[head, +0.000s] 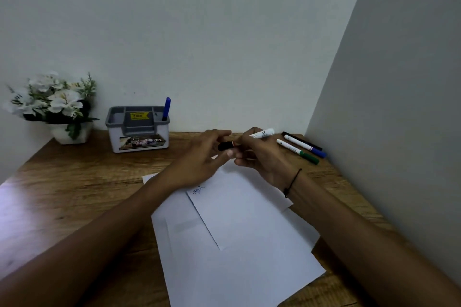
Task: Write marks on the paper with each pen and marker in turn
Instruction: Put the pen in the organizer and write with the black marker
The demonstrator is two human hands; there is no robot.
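Observation:
A white-barrelled marker (262, 133) with a black cap (225, 146) is held above the far end of the paper. My right hand (262, 157) grips its barrel. My left hand (199, 157) has fingers on the black cap end. White paper sheets (237, 244) lie on the wooden desk (74, 194), the top sheet (239, 207) bearing a small blue scribble (198, 190) near its far left corner. Three more pens lie at the desk's far right: a green-capped marker (298, 151), a blue-capped marker (305, 146) and a black pen (303, 141).
A grey organiser box (137, 129) stands at the back with a blue pen (166, 108) upright in it. A pot of white flowers (55, 107) is at the back left. Walls close in behind and on the right.

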